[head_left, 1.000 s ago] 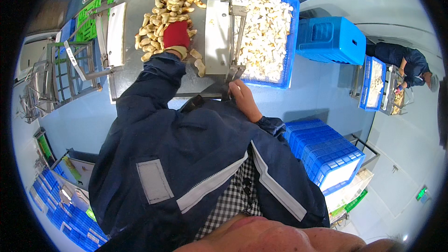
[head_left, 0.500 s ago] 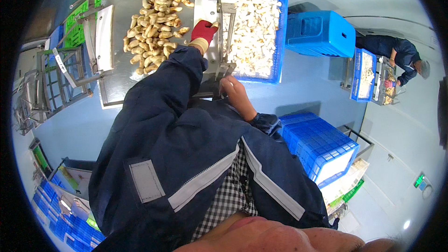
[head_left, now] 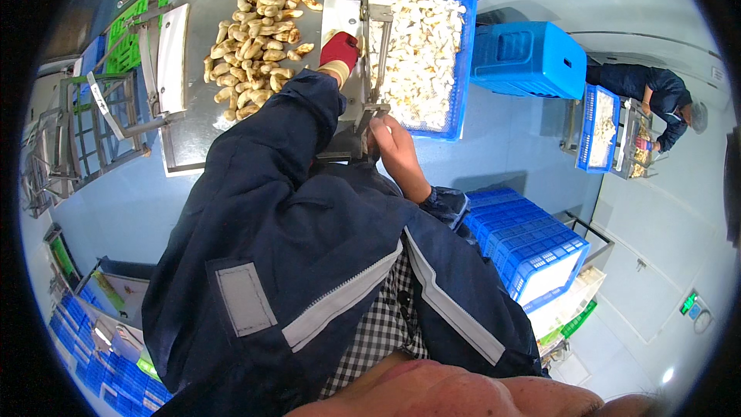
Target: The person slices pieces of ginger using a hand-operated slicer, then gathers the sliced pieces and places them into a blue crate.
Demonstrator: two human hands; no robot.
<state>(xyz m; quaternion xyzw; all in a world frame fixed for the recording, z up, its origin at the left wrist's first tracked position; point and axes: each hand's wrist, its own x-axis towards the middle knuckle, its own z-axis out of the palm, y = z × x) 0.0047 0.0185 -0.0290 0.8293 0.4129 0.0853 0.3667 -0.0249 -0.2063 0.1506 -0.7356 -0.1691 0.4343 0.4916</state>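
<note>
One gloved left hand (head_left: 340, 51), forward over board (head_left: 340, 14)

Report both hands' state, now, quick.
Left hand: red-gloved, over the white board; open or closed cannot be told.
Right hand: bare, by the metal bar; fingers partly hidden, grip cannot be told.

With the long white board (head_left: 340, 14) as clock centre and twelve toward the top, a heap of plump tan mushroom-like pieces (head_left: 266, 29), patched with brown, spreads from nine to eleven o'clock, loosely stacked at mixed angles, with a few stragglers on its three o'clock edge. A slim metal bar (head_left: 382, 56) runs along the board's three o'clock side; beyond it, a blue crate (head_left: 463, 62) holds many small white pieces (head_left: 422, 50).
</note>
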